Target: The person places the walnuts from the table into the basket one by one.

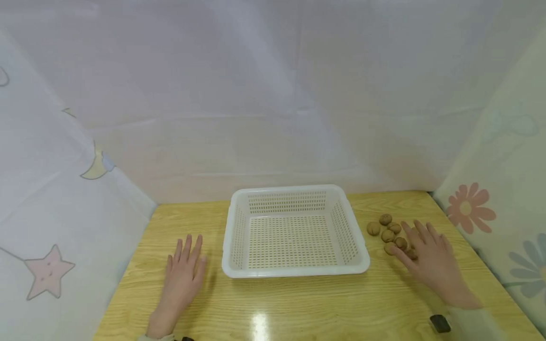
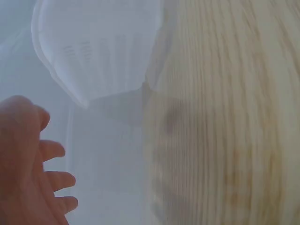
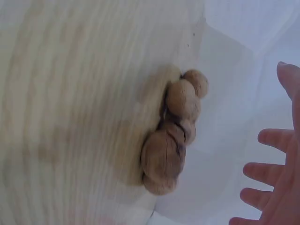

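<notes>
Brown walnuts [image 1: 387, 236] lie by the outspread right hand [image 1: 436, 263]: the reach, seemingly; gripping calls for curling. The left hand [image 1: 182, 279]: outspread, empty.

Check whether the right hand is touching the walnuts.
Apart: the right wrist view shows a clear gap between the right hand and the walnuts.

Round brown walnuts [image 1: 387, 236] lie bunched together, some touching, just right of a white slotted basket [image 1: 296, 272]; the basket sits upright, open-topped.
</notes>
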`<state>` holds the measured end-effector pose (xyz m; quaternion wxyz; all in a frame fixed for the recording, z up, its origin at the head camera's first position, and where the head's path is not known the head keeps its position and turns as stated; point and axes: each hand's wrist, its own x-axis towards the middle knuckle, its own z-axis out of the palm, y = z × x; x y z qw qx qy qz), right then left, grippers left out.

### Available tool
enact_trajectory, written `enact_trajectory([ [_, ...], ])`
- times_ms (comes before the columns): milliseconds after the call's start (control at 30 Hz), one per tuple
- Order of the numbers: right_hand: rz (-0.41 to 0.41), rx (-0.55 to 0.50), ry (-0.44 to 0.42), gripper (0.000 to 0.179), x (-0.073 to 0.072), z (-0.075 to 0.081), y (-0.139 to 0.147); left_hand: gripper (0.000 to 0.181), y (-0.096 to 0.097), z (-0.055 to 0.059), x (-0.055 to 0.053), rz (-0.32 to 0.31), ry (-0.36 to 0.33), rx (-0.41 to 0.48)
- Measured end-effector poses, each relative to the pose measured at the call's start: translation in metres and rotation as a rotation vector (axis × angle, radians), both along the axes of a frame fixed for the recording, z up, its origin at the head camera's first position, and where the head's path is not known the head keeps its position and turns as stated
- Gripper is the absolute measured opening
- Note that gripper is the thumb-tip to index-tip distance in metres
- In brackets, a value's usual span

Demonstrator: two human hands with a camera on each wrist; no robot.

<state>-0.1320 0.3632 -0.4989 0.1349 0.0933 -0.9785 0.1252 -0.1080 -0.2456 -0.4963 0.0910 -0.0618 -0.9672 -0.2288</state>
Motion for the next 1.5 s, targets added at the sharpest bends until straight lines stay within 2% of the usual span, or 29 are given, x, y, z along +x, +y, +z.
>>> enact_trajectory([
  [133,0.004,-0.049,0.023,0.067,-0.003,0.004,0.02,0.054,0.007,-0.002,-0.002,-0.054,0.033,0.302],
  [267,-0.001,-0.095,-0.005,0.055,-0.004,0.005,0.041,0.05,0.019,-0.003,-0.001,-0.077,-0.008,0.575],
  [367,-0.003,-0.117,-0.022,0.048,-0.006,0.0,0.053,0.05,0.029,-0.004,-0.001,-0.081,-0.046,0.747],
  [467,0.0,-0.133,-0.056,0.043,-0.008,-0.008,0.063,0.052,0.038,-0.004,-0.001,-0.094,-0.092,0.855],
  [667,-0.029,-0.202,-0.171,0.045,-0.012,-0.022,0.07,0.057,0.05,-0.005,0.001,-0.124,-0.186,0.916],
  [933,-0.075,-0.199,-0.284,0.057,-0.018,-0.023,0.071,0.061,0.056,-0.013,-0.001,-0.174,-0.192,1.0],
  [1267,-0.085,-0.177,-0.275,0.051,-0.021,-0.025,0.072,0.061,0.06,-0.015,0.0,-0.177,-0.209,1.026],
  [1500,-0.081,-0.186,-0.235,0.047,-0.02,-0.022,0.069,0.061,0.061,-0.015,0.0,-0.192,-0.209,1.051],
])
